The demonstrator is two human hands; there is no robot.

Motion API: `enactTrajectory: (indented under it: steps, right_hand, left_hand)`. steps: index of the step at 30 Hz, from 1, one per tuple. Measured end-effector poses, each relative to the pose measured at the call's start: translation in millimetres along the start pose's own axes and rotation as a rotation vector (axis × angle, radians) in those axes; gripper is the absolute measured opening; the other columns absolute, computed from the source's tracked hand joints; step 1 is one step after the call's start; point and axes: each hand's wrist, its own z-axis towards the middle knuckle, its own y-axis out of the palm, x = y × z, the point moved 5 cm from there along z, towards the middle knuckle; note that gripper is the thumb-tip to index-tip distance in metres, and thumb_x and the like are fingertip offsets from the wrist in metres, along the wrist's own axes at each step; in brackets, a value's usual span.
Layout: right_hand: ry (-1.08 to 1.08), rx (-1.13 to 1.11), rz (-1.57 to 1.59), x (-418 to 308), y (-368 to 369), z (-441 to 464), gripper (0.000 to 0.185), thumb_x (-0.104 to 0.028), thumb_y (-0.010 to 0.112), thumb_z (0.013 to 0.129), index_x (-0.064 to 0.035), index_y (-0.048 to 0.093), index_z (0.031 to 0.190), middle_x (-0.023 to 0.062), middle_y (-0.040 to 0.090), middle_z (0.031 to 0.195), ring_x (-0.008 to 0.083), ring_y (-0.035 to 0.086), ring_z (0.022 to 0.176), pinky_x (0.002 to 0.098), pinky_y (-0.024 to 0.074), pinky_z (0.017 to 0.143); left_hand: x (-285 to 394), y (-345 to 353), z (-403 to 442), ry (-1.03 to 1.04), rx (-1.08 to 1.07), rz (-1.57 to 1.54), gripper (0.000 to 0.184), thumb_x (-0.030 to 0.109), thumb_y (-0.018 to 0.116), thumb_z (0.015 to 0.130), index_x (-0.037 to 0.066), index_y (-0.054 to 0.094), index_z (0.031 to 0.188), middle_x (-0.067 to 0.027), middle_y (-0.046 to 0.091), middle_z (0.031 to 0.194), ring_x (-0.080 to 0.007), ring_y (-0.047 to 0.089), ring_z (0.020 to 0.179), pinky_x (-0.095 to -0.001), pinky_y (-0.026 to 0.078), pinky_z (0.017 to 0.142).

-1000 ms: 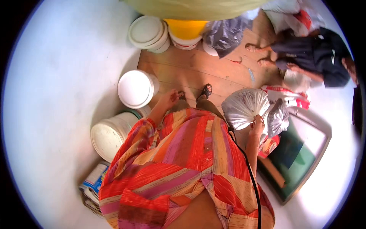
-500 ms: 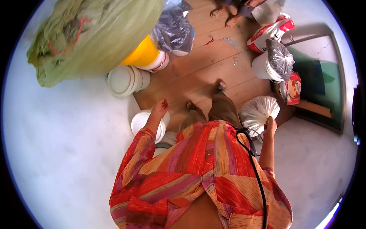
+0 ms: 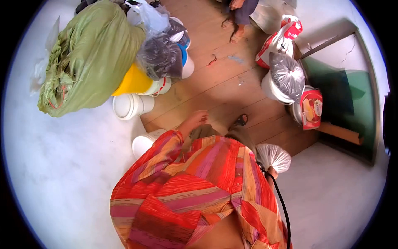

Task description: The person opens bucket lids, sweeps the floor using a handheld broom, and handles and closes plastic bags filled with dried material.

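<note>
My right hand (image 3: 272, 172) is at my right side, mostly hidden by my striped shirt. Its fingers are closed on a clear plastic bag (image 3: 273, 157), whose pleated surface shows; I cannot make out the contents. My left hand (image 3: 198, 118) hangs in front of me above the wooden floor, a little blurred, its fingers loosely apart and holding nothing. Nearest to it is a white bucket (image 3: 143, 145) by the left wall.
Along the left stand a lidded white bucket (image 3: 126, 106), a yellow container (image 3: 133, 81), a dark plastic bag (image 3: 159, 56) and a big green sack (image 3: 97, 50). On the right are a bag-topped white bucket (image 3: 275, 88), a red box (image 3: 311, 108) and a framed pane (image 3: 360, 95). Another person's foot (image 3: 237, 34) is ahead.
The view has shifted as I step forward. My left hand has swung inward and forward. My right hand, still gripping the plastic bag, has dropped back closer to my body.
</note>
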Motion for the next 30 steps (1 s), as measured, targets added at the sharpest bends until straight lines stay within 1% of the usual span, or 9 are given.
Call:
enactTrajectory:
  steps: [2,6,7,8,10,15,20,28,30]
  right_hand:
    - [-0.013,-0.083,-0.088,-12,-25,4,0.022,-0.02,0.049,0.069,-0.0005,0.053,0.06,0.0056,0.05,0.055,0.0158,0.046,0.05,0.0314,0.0354,0.047]
    - [0.604,0.04,0.22,76,-29,22,0.025,-0.022,0.054,0.067,0.0027,0.054,0.064,0.0118,0.055,0.062,0.0181,0.05,0.055,0.0341,0.0387,0.05]
    - [0.472,-0.089,-0.096,67,-35,27,0.024,-0.02,0.056,0.066,0.0035,0.055,0.069,0.012,0.056,0.064,0.0194,0.051,0.058,0.0354,0.0395,0.051]
    - [-0.026,-0.178,-0.385,126,-17,43,0.024,-0.02,0.056,0.067,0.0031,0.055,0.075,0.0084,0.053,0.063,0.0214,0.051,0.059,0.0344,0.04,0.051]
    - [0.818,0.115,0.682,122,-9,22,0.023,-0.022,0.056,0.068,0.0003,0.055,0.076,0.0062,0.052,0.062,0.0213,0.049,0.056,0.0337,0.0386,0.049]
    - [0.545,0.035,0.435,48,-34,-1,0.022,-0.022,0.057,0.067,-0.0013,0.055,0.073,0.0039,0.05,0.062,0.0129,0.042,0.046,0.0276,0.0312,0.042]
    - [0.746,0.198,0.665,70,-19,-14,0.017,-0.02,0.058,0.067,-0.0043,0.053,0.063,0.0012,0.049,0.056,0.0108,0.041,0.044,0.0273,0.0309,0.041]
    - [1.027,0.402,0.873,-63,-65,-15,0.012,-0.015,0.059,0.067,-0.0059,0.053,0.072,0.0002,0.046,0.057,0.0103,0.04,0.043,0.0235,0.0308,0.039]
    - [1.115,0.408,0.872,-50,-56,-16,0.014,-0.012,0.06,0.064,-0.0056,0.053,0.073,0.0056,0.051,0.059,0.0193,0.049,0.046,0.0325,0.0391,0.043]
  left_hand:
    - [16,73,9,0.043,-0.084,0.177,0.027,0.018,0.052,0.083,0.008,0.052,0.108,-0.004,0.056,0.09,-0.0123,0.055,0.072,-0.025,0.048,0.06]
    - [29,175,41,0.096,-0.228,0.448,0.03,0.017,0.053,0.083,0.003,0.052,0.11,-0.0058,0.058,0.091,-0.0114,0.055,0.073,-0.025,0.048,0.062]
    - [35,196,45,0.157,-0.262,0.564,0.029,0.017,0.053,0.082,0.003,0.053,0.108,-0.0053,0.058,0.088,-0.0111,0.055,0.07,-0.0252,0.047,0.058]
    - [38,216,51,0.213,-0.305,0.686,0.029,0.017,0.053,0.08,0.003,0.054,0.106,-0.0049,0.058,0.086,-0.0108,0.055,0.067,-0.0254,0.046,0.054]
    - [39,240,71,0.233,-0.325,0.713,0.028,0.014,0.053,0.076,0.002,0.059,0.1,-0.0075,0.06,0.075,-0.0123,0.056,0.06,-0.0262,0.046,0.052]
    - [48,285,116,0.231,-0.382,0.973,0.022,0.012,0.053,0.075,0.003,0.063,0.093,-0.0091,0.063,0.072,-0.0154,0.06,0.065,-0.0295,0.048,0.056]
    - [72,373,148,0.77,-0.34,1.368,0.018,0.015,0.05,0.078,0.006,0.065,0.081,-0.0158,0.062,0.086,-0.0329,0.059,0.08,-0.0404,0.046,0.072]
    - [120,516,220,0.907,-0.081,1.536,0.059,0.024,0.066,0.071,0.004,0.039,0.119,-0.0176,0.046,0.114,-0.0344,0.043,0.107,-0.0422,0.036,0.089]
    - [133,538,244,0.967,-0.074,1.576,0.067,0.026,0.069,0.068,0.003,0.036,0.122,-0.0184,0.046,0.111,-0.0334,0.043,0.106,-0.0415,0.037,0.091]
